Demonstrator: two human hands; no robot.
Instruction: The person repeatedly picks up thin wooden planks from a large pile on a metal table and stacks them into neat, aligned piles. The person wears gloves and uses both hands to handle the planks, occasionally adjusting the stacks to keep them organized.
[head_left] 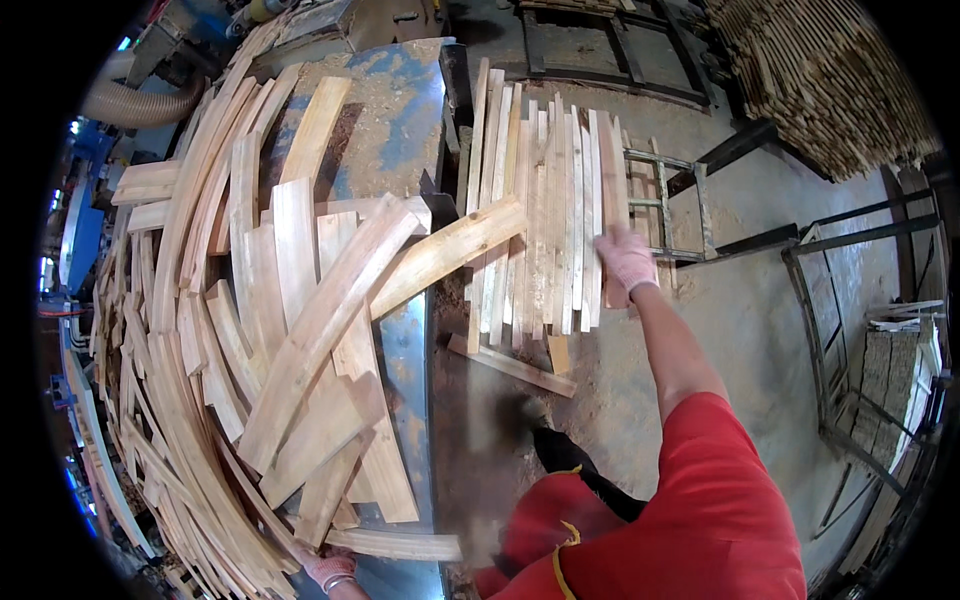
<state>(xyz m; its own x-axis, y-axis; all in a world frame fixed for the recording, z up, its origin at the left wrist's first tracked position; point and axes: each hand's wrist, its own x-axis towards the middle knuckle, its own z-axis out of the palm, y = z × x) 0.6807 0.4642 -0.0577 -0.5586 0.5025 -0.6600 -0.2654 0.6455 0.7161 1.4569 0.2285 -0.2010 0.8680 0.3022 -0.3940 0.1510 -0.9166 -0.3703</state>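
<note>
My right hand point(628, 260), in a pinkish work glove, lies across the outermost reddish board point(612, 160) of a stack. Its fingers look stretched out and reach the board's left edge. The stacked boards point(540, 220) run side by side, long and narrow. At the lower edge, my left hand point(330, 568), gloved too, is closed at the near end of a long wooden board point(262, 508); part of its fingers is hidden. Beside it lies a short pale board point(400, 545). Loose boards point(330, 330) cover the metal table point(400, 120) in a crisscross heap.
One board point(512, 370) lies on the floor below the stack. A metal rack point(665, 205) stands right of the stack, with black metal frames point(815, 330) beyond. A big pile of strips point(825, 85) fills the far right. A ribbed hose point(145, 103) is at the far left.
</note>
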